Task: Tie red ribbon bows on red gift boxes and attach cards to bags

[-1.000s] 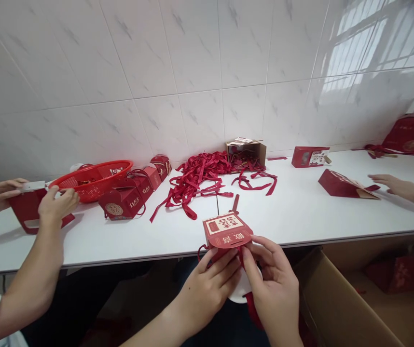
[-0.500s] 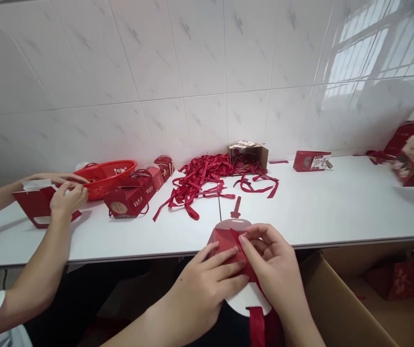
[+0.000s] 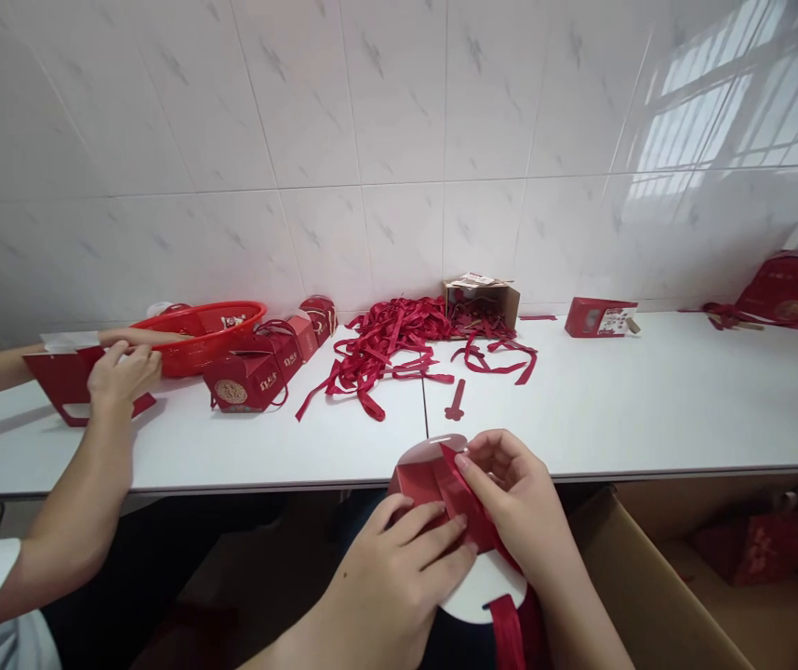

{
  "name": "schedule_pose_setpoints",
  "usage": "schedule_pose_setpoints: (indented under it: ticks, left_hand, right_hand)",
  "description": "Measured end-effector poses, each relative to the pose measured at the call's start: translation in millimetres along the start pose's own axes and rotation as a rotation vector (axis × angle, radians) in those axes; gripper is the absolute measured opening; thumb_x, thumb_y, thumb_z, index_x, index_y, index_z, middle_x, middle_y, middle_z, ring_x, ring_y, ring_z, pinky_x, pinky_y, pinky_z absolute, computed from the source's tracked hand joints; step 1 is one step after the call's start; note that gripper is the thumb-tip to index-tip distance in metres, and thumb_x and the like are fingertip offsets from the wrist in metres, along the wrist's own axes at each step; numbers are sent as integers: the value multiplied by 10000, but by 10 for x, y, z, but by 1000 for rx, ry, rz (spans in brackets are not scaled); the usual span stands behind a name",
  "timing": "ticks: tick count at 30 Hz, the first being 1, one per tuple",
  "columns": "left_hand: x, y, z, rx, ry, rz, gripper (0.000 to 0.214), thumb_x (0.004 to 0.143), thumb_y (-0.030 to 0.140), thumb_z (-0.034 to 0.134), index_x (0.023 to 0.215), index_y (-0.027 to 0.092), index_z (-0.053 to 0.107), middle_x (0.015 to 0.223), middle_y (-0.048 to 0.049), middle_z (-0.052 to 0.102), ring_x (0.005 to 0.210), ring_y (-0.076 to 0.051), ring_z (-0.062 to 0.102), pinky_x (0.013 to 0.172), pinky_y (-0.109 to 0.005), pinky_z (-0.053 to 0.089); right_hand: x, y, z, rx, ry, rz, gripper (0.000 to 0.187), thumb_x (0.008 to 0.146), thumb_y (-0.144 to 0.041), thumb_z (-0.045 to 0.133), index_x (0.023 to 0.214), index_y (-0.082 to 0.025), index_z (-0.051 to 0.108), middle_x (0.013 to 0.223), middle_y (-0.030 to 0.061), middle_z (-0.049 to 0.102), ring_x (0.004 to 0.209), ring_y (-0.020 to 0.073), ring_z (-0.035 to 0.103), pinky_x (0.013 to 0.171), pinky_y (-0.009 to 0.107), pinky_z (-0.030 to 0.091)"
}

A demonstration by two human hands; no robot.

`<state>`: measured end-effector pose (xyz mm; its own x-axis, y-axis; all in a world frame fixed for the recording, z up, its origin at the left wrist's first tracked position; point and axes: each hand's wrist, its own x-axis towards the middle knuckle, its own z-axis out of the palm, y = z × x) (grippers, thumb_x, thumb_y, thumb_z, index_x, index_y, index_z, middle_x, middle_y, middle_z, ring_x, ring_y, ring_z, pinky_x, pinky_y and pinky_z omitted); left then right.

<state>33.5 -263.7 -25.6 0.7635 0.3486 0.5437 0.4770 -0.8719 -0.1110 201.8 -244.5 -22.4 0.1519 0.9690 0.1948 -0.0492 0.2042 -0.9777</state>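
Note:
A red paper gift box (image 3: 418, 480), partly folded, is held in front of the table's near edge. My left hand (image 3: 403, 568) lies over its left side, fingers curled across the red panel. The thumb and fingertips of my right hand (image 3: 514, 498) pinch the upper corner of a red flap (image 3: 467, 493). White rounded end panels (image 3: 472, 600) show at the box's far and near ends. Through a slot in the near one runs a dark red ribbon (image 3: 507, 633), hanging down. Beyond the box, a small red paper tag (image 3: 455, 400) lies on the table.
A heap of red ribbons (image 3: 399, 340) lies beside an open cardboard carton (image 3: 503, 298). Finished red boxes (image 3: 246, 380) and a red basket (image 3: 210, 344) stand left, near a co-worker's hands (image 3: 120, 372). A large cardboard box (image 3: 657, 596) sits below the table at right.
The gift box tilts a little differently and its far end panel has lowered. The co-worker's far hand has reached into the basket. Another hand with a box at far right is out of view.

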Motion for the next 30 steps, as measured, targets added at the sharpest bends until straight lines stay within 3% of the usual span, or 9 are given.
schedule_pose_setpoints:
  ticks: [3, 9, 13, 20, 30]
  left_hand:
    - [-5, -17, 33, 30, 28, 32, 350, 860, 153, 436, 1162, 201, 606, 1130, -25, 674, 1011, -201, 584, 889, -375, 388]
    - [-65, 14, 155, 140, 220, 54, 275, 857, 164, 458, 1026, 204, 671, 1019, -31, 700, 884, -191, 592, 806, -366, 385]
    - [-63, 35, 154, 177, 259, 49, 280, 855, 148, 451, 1014, 198, 677, 984, -27, 699, 851, -191, 586, 782, -365, 383]
    - [-23, 161, 168, 189, 325, 21, 233, 861, 126, 454, 858, 194, 677, 816, -15, 680, 710, -151, 556, 647, -299, 368]
    - [-65, 182, 231, 200, 352, 28, 212, 860, 125, 485, 882, 223, 671, 859, 11, 689, 726, -144, 558, 656, -292, 354]
  right_hand:
    - [38, -10, 22, -26, -8, -1, 206, 767, -357, 650, 828, -196, 537, 830, 16, 592, 763, 147, 578, 687, 265, 470]
    - [52, -83, 101, -56, -50, -9, 183, 772, -348, 641, 802, -191, 551, 803, 20, 616, 733, 146, 587, 665, 257, 474]
    - [56, -160, 143, -87, -120, -4, 176, 773, -337, 636, 789, -188, 542, 794, 22, 631, 719, 145, 593, 649, 251, 473]
    - [88, -223, 148, -170, -231, -6, 375, 795, -306, 600, 1158, -230, 545, 772, -2, 633, 749, 150, 607, 695, 271, 490]
    - [167, -245, 120, -280, -291, 48, 273, 777, -311, 620, 1016, -183, 645, 778, 31, 705, 747, 166, 646, 745, 288, 508]
